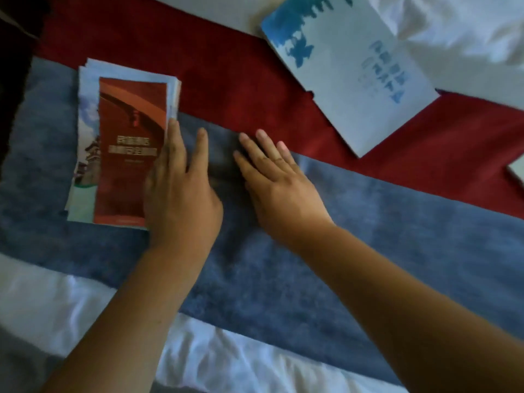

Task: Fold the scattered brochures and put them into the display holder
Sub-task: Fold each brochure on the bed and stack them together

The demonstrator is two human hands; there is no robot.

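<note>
The whole view is soft with blur, so no writing can be read: the red brochure (127, 165) on top of the stack of folded brochures (85, 131) carries pale lines of characters across its middle, and the pale blue brochure (348, 80) at 1 o'clock carries blue characters, all smeared. That blue one is cut off by the top edge; a pale corner (517, 171) at 3 o'clock is cut by the right edge. The stack lies at 10 o'clock on a blue-grey cloth (368, 236), long axis from 12 to 6; the pale blue brochure lies on a red cloth (241, 80), long axis from 11 to 5. The left hand (178, 188) covers the stack's right edge, its grip flat with straight fingers. The right hand (278, 182) lies on the blue-grey cloth just beside it, grip spread, holding nothing. White bedsheet (85, 307) shows at 7 o'clock
</note>
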